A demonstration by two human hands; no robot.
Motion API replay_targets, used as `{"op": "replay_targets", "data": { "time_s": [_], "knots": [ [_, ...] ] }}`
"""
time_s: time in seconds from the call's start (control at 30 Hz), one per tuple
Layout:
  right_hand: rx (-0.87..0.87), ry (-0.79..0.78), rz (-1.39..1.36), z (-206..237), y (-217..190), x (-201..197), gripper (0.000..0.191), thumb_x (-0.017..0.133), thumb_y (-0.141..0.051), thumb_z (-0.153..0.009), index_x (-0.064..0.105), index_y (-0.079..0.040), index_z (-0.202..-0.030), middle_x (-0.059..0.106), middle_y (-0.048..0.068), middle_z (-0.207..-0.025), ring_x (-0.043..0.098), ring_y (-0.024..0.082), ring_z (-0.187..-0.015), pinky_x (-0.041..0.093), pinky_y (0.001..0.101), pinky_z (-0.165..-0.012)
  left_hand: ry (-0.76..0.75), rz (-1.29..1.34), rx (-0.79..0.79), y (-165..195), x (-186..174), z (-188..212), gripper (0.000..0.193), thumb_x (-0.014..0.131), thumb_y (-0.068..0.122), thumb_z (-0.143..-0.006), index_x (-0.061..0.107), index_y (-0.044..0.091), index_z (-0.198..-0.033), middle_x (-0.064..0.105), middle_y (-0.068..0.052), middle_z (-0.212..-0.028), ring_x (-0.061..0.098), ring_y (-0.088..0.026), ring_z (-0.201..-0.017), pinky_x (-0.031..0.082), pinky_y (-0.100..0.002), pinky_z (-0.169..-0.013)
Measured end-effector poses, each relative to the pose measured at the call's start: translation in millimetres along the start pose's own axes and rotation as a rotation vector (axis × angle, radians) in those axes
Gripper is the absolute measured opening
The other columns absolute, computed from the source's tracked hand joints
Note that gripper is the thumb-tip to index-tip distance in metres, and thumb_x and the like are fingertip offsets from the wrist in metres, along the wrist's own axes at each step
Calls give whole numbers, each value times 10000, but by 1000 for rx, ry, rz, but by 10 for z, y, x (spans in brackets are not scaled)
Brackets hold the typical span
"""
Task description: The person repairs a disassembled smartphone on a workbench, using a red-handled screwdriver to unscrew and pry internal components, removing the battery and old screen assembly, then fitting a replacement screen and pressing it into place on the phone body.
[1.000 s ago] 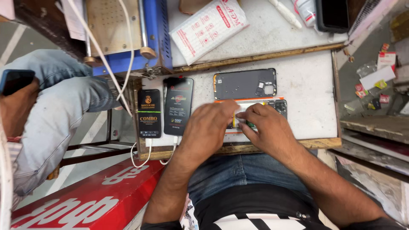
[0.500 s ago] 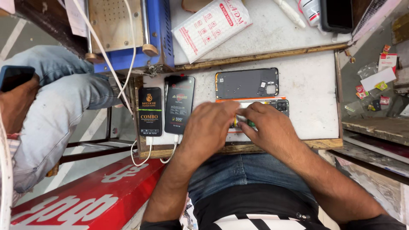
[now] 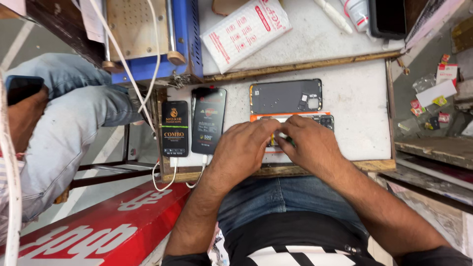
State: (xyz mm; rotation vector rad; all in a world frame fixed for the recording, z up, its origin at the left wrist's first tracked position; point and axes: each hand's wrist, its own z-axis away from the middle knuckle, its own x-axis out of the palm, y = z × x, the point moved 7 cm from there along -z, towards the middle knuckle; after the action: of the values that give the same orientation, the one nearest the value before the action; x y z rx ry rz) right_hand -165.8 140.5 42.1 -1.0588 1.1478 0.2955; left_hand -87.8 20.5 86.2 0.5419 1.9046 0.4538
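Back cover (image 3: 286,96) behind opened phone (image 3: 325,119); two phones (image 3: 197,125) left, probably charging.

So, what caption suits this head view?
Both hands, left hand and right hand, work on an opened phone.

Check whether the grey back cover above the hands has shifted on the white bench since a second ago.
No. The grey back cover sits at the same spot beside the two charging phones; only the camera drifted.

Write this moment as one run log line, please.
left hand: on opened phone | right hand: same phone | back cover: beside
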Motion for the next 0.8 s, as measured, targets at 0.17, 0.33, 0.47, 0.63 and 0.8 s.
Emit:
{"op": "replay_targets", "data": {
  "time_s": [0.17, 0.33, 0.47, 0.63, 0.8],
  "knots": [
    [-42, 25, -1, -6, -40, -18, 238, 743, -248, -881, 746, -110, -1076, 686, 68, -940, 698, 272, -883, 581, 416, -694, 56, -58, -84, -98, -12, 19, 441, 802, 207, -924, 553, 56, -1255, 694, -101, -843, 701, -325, -780, 558, -463, -744],
    [-56, 54, 10, 19, -42, -21, 256, 745, -237, -878, 745, -107, -1099, 694, 67, -948, 700, 275, -885, 582, 417, -716, 128, -18, -42, -93, -14, 82, 433, 821, 231, -944, 560, 74, -1251, 688, -65, -807, 704, -290, -719, 553, -419, -678],
    [-67, 51, -28, 14, -9, 8, 263, 752, -254, -867, 748, -109, -1086, 701, 62, -949, 701, 276, -875, 581, 416, -714, 220, 12, -44, -76, -45, 138, 469, 848, 207, -929, 541, 73, -1256, 700, -64, -839, 708, -274, -713, 556, -397, -669],
    [-81, 44, -40, -52, -14, 32, 191, 742, -259, -893, 754, -131, -1034, 709, 33, -955, 709, 258, -877, 580, 399, -710, 287, 14, -47, -75, -111, 204, 519, 852, 162, -920, 500, 53, -1286, 718, -74, -919, 740, -254, -797, 582, -382, -732],
    [-205, -46, 135, -104, -168, 61, 145, 725, -228, -903, 732, -114, -992, 676, 55, -925, 701, 257, -856, 576, 413, -655, 272, -34, -121, -166, -149, 325, 507, 856, 146, -907, 516, 47, -1269, 725, -58, -912, 737, -247, -800, 579, -376, -732]
  ]
}}
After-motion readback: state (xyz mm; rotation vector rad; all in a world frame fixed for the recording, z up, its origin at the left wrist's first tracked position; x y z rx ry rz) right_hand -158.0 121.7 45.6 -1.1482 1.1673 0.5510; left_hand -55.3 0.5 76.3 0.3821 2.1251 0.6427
